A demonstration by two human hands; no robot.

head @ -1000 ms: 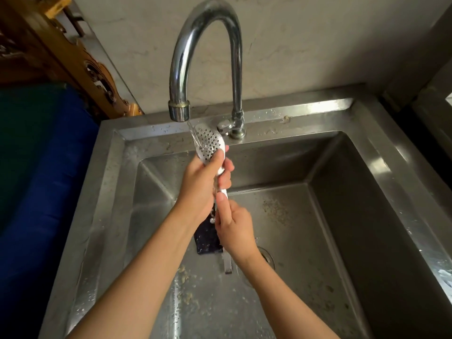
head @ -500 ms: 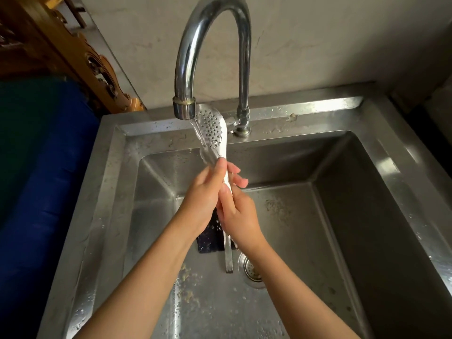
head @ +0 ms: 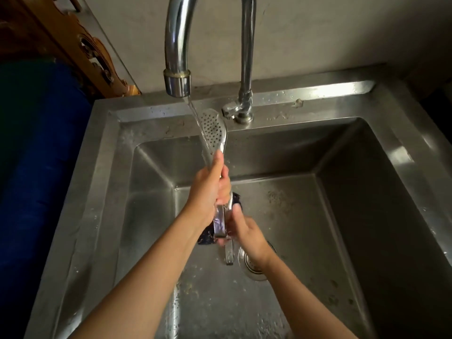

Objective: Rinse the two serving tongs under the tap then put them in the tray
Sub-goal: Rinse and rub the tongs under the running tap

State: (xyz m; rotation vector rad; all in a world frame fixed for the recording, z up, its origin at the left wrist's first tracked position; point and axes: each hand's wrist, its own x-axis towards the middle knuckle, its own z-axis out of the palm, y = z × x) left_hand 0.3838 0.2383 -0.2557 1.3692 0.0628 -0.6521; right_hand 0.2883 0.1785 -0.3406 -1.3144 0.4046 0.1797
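Holding the tongs (head: 215,133) upright over the sink (head: 367,148), your left hand (head: 208,189) gripped mid-handle, closed tight; your right hand (head: 247,231) clasped the lower end; tap (head: 177,57) water struck the perforated head.

Steel tongs (head: 215,133) under the tap (head: 176,77)

The perforated head pointed up into the running stream, wet and shiny; a second metal handle (head: 229,253) lay low in the sink.
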